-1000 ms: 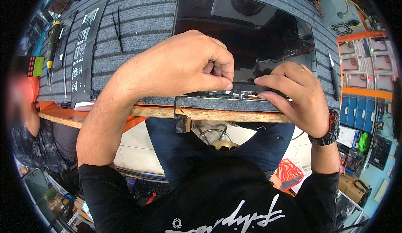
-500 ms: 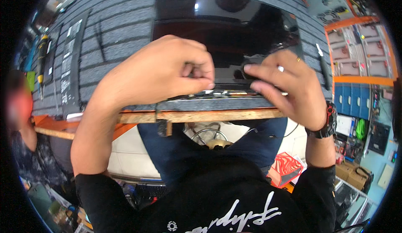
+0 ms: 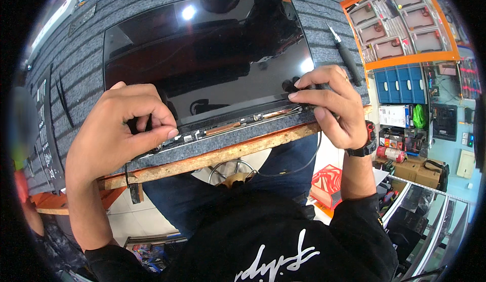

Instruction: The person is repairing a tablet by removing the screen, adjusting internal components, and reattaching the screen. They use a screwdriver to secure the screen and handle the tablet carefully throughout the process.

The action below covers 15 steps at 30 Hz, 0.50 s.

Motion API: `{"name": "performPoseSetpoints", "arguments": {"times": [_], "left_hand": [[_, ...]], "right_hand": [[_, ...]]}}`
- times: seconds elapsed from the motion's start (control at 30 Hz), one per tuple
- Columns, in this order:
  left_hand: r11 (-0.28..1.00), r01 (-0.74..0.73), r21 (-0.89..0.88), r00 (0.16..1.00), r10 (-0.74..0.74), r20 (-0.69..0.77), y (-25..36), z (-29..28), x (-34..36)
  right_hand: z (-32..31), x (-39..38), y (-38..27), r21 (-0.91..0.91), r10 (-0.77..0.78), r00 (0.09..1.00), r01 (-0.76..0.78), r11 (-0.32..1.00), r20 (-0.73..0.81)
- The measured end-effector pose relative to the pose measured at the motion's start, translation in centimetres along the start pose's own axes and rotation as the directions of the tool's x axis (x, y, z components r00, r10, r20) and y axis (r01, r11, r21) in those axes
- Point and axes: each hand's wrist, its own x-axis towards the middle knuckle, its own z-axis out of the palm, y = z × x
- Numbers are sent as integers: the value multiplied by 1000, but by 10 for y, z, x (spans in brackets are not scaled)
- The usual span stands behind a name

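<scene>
While the dark laptop screen panel (image 3: pixel 202 59) lay flat across the grey ribbed mat (image 3: pixel 91 44) in the upper middle of the frame, both hands worked along its near edge. The left hand (image 3: pixel 119 130), at centre left, was curled narrow, thumb and forefinger pinched together at the panel's lower left corner, seemingly on a small black piece there, though what exactly it gripped could not be made out. The right hand (image 3: pixel 331 104), at centre right, pressed its fingers closed over the lower right corner by the black hinge (image 3: pixel 291 85), where a thin black cable (image 3: pixel 283 170) ran off the edge and looped down below the wooden bench edge (image 3: pixel 223 155).

Judging by the bare strip (image 3: pixel 228 126) of metal brackets and copper-coloured parts showing along the panel's bottom edge, the bezel there appeared already off, and the work looked partway through: the panel sat in place, while its corners, hinges and cable seemed unfinished. A dark-handled tool (image 3: pixel 347 59) lay unused on the mat at upper right, beside the orange parts tray (image 3: pixel 405 61).
</scene>
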Motion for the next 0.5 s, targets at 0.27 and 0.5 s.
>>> {"name": "performPoseSetpoints", "arguments": {"times": [0.27,0.5], "left_hand": [[999,-42,-17,999,42,4,-2,0,0],[998,-62,10,998,63,-10,-2,0,0]], "right_hand": [[15,-10,8,-90,-68,997,71,993,34],[17,-13,7,-106,-55,998,58,993,23]]}}
